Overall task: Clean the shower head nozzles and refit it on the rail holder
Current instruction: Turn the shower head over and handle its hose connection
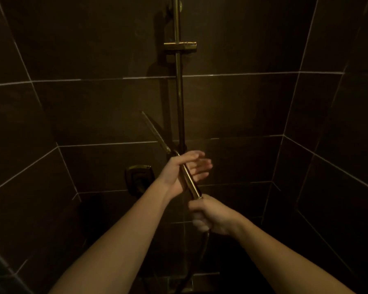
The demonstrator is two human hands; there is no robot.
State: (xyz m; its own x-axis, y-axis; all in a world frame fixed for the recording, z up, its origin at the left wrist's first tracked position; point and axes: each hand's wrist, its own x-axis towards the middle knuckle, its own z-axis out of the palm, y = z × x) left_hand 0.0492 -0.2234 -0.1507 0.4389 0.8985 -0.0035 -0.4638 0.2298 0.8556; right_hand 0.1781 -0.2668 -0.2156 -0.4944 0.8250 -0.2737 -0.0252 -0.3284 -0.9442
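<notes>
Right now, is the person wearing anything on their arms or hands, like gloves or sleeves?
No. The left hand and right hand are both bare, with no gloves. Both forearms are bare too, with no sleeves, and no watch or bracelet shows at the wrists. The light is dim, so rings cannot be ruled out.

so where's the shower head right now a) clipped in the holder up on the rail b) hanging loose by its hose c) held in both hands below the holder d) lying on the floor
c: the shower head is off the rail holder, with the left hand on its handle and the right hand gripping the lower end by the hose.
</notes>
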